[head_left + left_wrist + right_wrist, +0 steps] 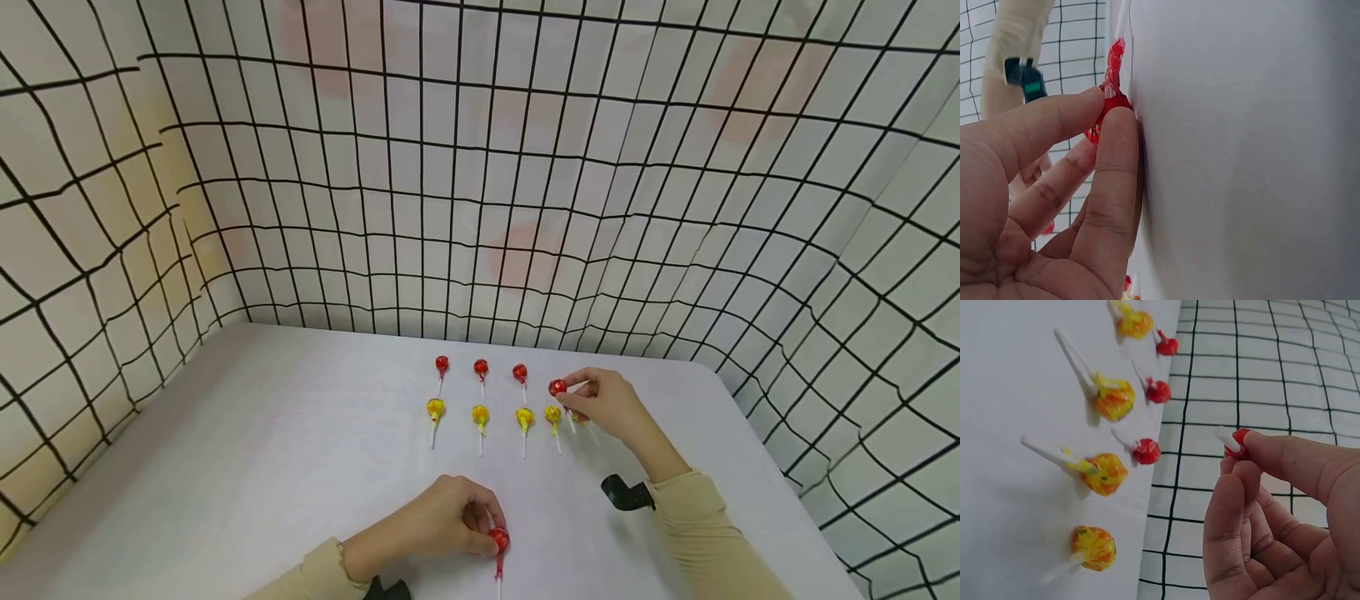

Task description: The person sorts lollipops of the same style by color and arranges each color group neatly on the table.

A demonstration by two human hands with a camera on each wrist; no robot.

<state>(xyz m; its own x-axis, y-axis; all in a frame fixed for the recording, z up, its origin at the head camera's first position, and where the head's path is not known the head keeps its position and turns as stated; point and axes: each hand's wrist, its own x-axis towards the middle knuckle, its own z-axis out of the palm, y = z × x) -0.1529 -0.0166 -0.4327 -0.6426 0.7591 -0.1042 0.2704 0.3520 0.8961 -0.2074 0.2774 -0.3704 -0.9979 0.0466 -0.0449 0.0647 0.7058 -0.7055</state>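
Thumb and fingers of my left hand (438, 521) pinch a red-wrapped lollipop (499, 540) by its head, low at the table's near side; its white stick (1123, 19) shows in the left wrist view. Farther off, my right hand (606, 406) pinches another red lollipop (557, 387) by the head. In the right wrist view its short-looking stick (1225, 436) points toward the camera. Left of that hand stretches a back row of red lollipops, among them one (520, 372). In front runs a row of yellow lollipops (524, 417); one (579, 416) is partly hidden beneath the right hand.
A white cloth-like surface (225, 450) covers the table. Black grid netting (480, 200) over pale walls surrounds its back and sides. A dark wrist-worn device (626, 493) sticks out by the right sleeve, and another (387, 590) by the left.
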